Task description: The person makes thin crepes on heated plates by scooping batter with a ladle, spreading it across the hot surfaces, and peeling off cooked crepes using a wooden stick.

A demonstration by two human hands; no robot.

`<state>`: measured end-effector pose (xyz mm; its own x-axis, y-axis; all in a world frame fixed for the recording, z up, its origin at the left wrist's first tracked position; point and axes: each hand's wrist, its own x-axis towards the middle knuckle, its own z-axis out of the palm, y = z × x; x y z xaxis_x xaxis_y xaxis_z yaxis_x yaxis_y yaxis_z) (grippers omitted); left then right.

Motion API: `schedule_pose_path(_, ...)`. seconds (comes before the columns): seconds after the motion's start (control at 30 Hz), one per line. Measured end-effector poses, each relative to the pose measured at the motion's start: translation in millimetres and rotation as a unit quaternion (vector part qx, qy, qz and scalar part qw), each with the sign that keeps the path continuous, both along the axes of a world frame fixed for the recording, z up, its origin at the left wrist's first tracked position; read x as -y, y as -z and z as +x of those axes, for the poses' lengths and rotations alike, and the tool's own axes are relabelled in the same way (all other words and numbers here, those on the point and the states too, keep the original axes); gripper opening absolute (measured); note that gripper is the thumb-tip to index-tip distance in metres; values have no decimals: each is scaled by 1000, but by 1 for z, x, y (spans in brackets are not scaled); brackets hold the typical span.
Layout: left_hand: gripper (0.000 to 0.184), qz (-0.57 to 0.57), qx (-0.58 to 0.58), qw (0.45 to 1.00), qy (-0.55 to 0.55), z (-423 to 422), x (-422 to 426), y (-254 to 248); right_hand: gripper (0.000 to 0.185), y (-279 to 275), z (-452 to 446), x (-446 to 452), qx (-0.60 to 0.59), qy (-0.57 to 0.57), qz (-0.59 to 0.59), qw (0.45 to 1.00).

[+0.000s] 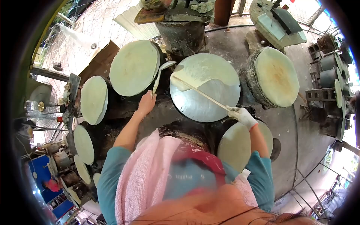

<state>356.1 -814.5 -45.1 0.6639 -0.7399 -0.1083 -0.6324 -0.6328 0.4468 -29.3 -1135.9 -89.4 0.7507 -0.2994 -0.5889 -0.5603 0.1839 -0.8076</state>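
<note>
My left hand [147, 101] is closed around the handle of a batter-coated ladle [163, 67], its bowl up by the left rim of the middle griddle. In a white glove, my right hand [243, 117] grips a long thin stick [202, 92]; its far end lies in the pale batter. That batter [204, 67] covers the upper part of the round griddle [198, 108], while the lower part shows bare shiny metal. To the right, another griddle carries a round pancake [276, 77] with a browned centre. Beneath my right forearm sits a further pale pancake [240, 144].
More round pancakes on griddles stand at left, including a large one [135, 67] and a smaller one [93, 100]. A big bucket [180, 37] is behind the middle griddle. A fan [41, 105] stands far left; concrete blocks [320, 95] are at right.
</note>
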Motion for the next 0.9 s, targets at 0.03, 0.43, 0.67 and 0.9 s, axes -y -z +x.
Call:
schedule_pose_path(0.03, 25, 26, 9, 1000, 15, 1, 6, 1, 39, -10, -5, 6, 25, 32, -4, 999)
schedule_pose_path(0.43, 23, 168, 47, 974, 146, -31, -50, -29, 38, -33, 18, -49, -59, -57, -39, 996)
schedule_pose_path(0.67, 24, 177, -117, 959, 188, -71, -93, -20, 25, -62, -28, -192, 44, 345, 242, 906)
schedule_pose_path(0.9, 31, -110, -207, 963, 134, 5, -109, -76, 23, -36, 186, -279, 41, 418, 220, 881)
